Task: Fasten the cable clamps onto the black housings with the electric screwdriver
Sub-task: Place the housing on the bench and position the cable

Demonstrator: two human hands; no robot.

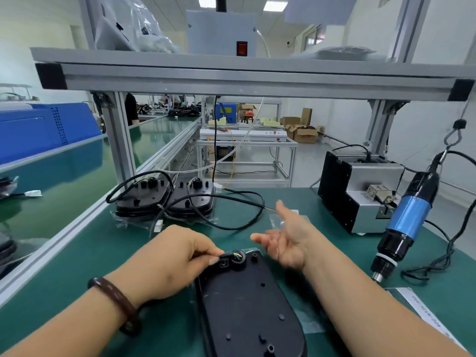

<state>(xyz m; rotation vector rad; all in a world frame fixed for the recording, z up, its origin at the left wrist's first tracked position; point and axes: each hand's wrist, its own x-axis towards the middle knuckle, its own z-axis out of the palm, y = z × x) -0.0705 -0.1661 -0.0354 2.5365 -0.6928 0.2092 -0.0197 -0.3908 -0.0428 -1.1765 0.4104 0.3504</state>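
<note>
A black housing point(247, 305) lies flat on the green mat in front of me, its back side up. My left hand point(172, 258) pinches a small black cable clamp point(226, 256) and the cable at the housing's far end. My right hand point(286, 240) hovers just right of that end, palm up, fingers spread, holding nothing. The electric screwdriver point(404, 222), blue and black, hangs from a hook on the right, its tip pointing down near the mat. Two more black housings point(164, 199) with black cables sit at the back of the mat.
A grey and black screw feeder point(358, 191) stands at the back right, beside the screwdriver. A loose black cable point(242, 210) loops across the mat behind my hands. An aluminium frame rail point(64, 233) borders the mat on the left. A paper label point(425, 307) lies at the right.
</note>
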